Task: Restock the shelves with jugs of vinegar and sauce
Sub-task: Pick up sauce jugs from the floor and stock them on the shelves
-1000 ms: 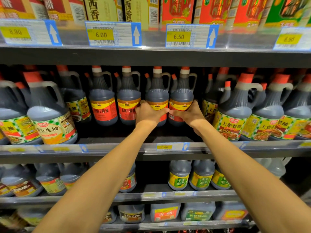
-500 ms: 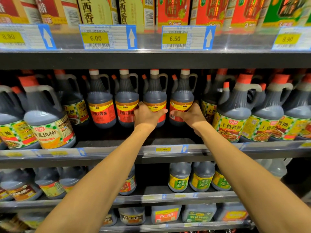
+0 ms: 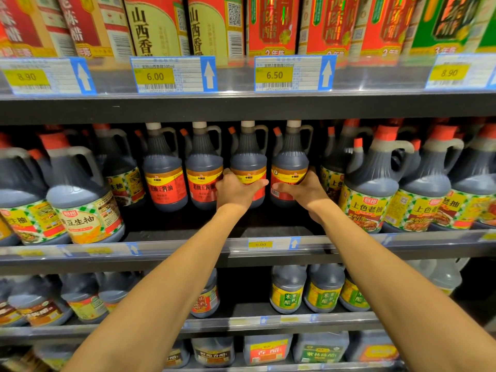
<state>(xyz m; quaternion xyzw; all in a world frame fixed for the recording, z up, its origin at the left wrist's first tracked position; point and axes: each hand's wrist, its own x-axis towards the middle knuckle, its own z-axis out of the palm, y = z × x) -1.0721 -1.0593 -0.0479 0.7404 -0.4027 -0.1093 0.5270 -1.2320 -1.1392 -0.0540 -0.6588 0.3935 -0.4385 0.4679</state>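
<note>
— Well, start big: what's the setting?

— A dark store shelf (image 3: 188, 237) packed with jugs, boxed vinegar on the tier above, more jugs on the tiers below. On the middle tier, big green-checked jugs (image 3: 86, 205) stand on both sides of a row of four smaller red-label jugs, set back from the front lip.

— And the hands?

— Both reach into that row. The left hand (image 3: 236, 190) has its grip curled round the label of the third red-label jug (image 3: 248, 159), thumb across the front. The right hand (image 3: 303, 190) is clamped on the fourth red-label jug (image 3: 290, 157), at the row's right end, just beside a checked jug.

— Are the two jugs standing on the shelf?

— They look upright, side by side, but I cannot tell whether their bases rest on it.

— How to finish this step well?

— I'd judge: keep both upright, slide them level with the two red-label jugs (image 3: 185, 183) on the left, labels facing out, handles matching. Let go only once each sits flat; the neighbours are close enough to nudge.
</note>
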